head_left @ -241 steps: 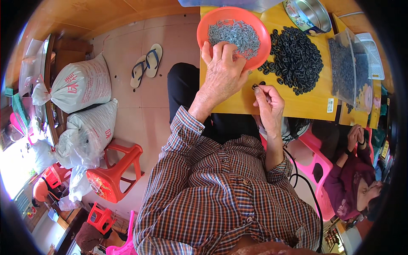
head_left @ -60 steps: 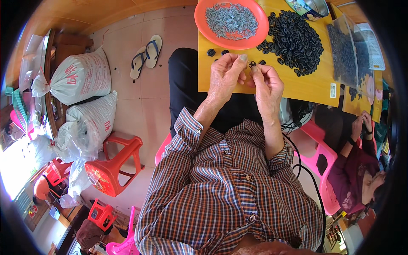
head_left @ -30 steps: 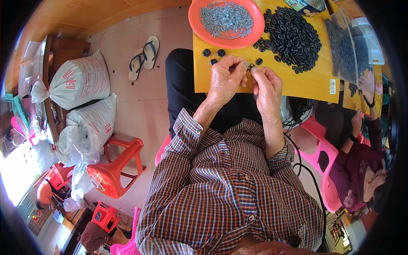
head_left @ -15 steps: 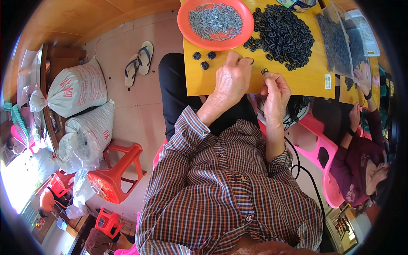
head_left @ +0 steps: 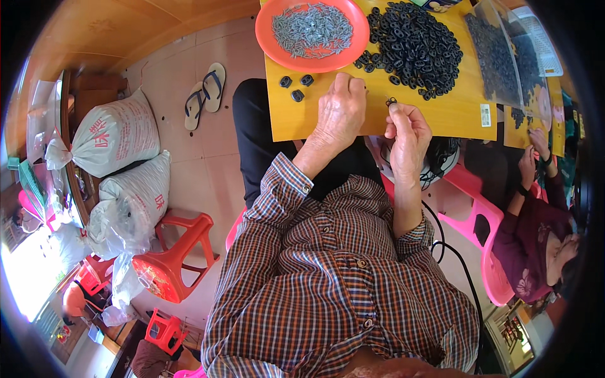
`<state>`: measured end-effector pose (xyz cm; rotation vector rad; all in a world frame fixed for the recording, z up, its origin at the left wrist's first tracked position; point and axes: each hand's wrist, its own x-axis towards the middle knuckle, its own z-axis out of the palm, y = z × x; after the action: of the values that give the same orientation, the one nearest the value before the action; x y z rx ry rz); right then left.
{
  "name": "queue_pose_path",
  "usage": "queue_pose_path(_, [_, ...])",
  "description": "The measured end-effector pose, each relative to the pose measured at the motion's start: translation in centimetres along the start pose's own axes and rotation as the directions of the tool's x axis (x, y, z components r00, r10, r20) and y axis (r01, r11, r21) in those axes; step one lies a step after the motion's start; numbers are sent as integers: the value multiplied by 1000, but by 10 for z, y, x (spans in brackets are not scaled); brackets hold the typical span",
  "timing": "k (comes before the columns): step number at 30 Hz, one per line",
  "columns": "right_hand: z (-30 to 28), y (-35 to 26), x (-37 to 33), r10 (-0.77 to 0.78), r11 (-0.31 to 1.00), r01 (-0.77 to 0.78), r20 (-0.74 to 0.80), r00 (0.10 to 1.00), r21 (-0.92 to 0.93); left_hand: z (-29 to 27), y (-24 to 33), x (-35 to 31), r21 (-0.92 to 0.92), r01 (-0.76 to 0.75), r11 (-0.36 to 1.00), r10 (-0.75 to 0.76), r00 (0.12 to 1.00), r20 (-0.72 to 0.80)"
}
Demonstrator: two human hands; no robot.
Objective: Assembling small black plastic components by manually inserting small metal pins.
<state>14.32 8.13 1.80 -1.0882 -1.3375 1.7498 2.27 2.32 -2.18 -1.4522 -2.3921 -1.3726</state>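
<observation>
My right hand (head_left: pixel 408 133) pinches a small black oval part with holes (head_left: pixel 391 101) between thumb and fingertips, just above the near edge of the yellow table (head_left: pixel 302 123). To its left, my left hand (head_left: pixel 341 108) is closed with its back upward; whatever its fingers hold is hidden. Three black pieces (head_left: pixel 297 95) sit apart at the left of the tabletop. Beyond my hands lies a large heap of black oval parts (head_left: pixel 419 50). A round red-orange tray (head_left: pixel 268 44) beside the heap holds many small grey metal screws or pins (head_left: pixel 313 30).
At the right, a clear bin (head_left: pixel 495 57) contains more black parts, with a white basket (head_left: pixel 541 41) behind it. A co-worker's hands (head_left: pixel 532 154) are at the far right. Left on the floor are flip-flops (head_left: pixel 214 88), white sacks (head_left: pixel 120 132) and a red stool (head_left: pixel 173 264).
The view has shifted slightly, moving the table up and left in the picture. The dark bit seen at my left fingertips no longer shows. My right hand keeps its pinch.
</observation>
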Motion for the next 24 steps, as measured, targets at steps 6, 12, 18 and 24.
queue_pose_path(6, [3,0,-2,16,1000,-16,18,1000,10,-12,2,2,-626,384,679,-360,917,171])
queue_pose_path(12, [10,-5,-4,16,1000,-17,39,999,22,-35,0,0,-863,504,19,-387,800,459])
queue_pose_path(18, [13,-5,-6,21,1000,-22,72,997,21,-41,-2,-7,-880,474,34,-366,825,431])
queue_pose_path(24, [19,-7,-8,7,1000,-8,103,995,11,-43,-5,-9,-889,459,4,-346,834,429])
